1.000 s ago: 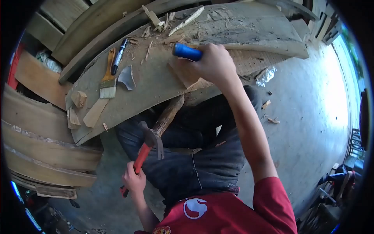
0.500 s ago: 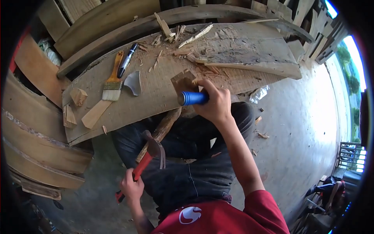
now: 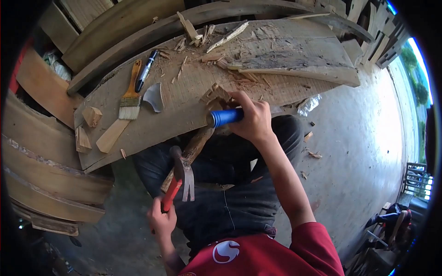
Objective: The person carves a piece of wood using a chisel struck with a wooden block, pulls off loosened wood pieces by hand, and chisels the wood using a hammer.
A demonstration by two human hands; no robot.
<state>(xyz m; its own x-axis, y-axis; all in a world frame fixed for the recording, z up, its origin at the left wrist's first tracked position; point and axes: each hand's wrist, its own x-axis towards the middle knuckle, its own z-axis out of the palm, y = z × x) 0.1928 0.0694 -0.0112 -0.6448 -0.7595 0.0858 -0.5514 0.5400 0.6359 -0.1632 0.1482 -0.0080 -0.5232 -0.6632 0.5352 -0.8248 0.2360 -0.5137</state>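
My left hand (image 3: 163, 220) is wrapped round the red handle of a claw hammer (image 3: 183, 177), whose metal head is raised over my lap with the claw toward me. My right hand (image 3: 254, 118) grips a blue-handled chisel (image 3: 225, 117); its butt end points left and its blade is hidden by the hand. Just past those fingers, a small notched wood block (image 3: 215, 94) rests at the near edge of the plank bench (image 3: 170, 115); whether the fingers touch it I cannot tell. A rough wooden stick (image 3: 198, 143) slants across my legs below the bench.
On the bench's left lie a paintbrush (image 3: 130, 102), a marker (image 3: 146, 71), a pale curved shard (image 3: 154, 97) and wood offcuts (image 3: 92, 116). Chips and a bark-edged slab (image 3: 294, 69) lie toward the back. Curved boards (image 3: 55, 170) stack at left. Another person (image 3: 398, 225) sits far right.
My left hand and the hammer have shifted a little to the right, and the hammer stands more upright. The wood block by my right hand shows a different tilt. The view has moved slightly.
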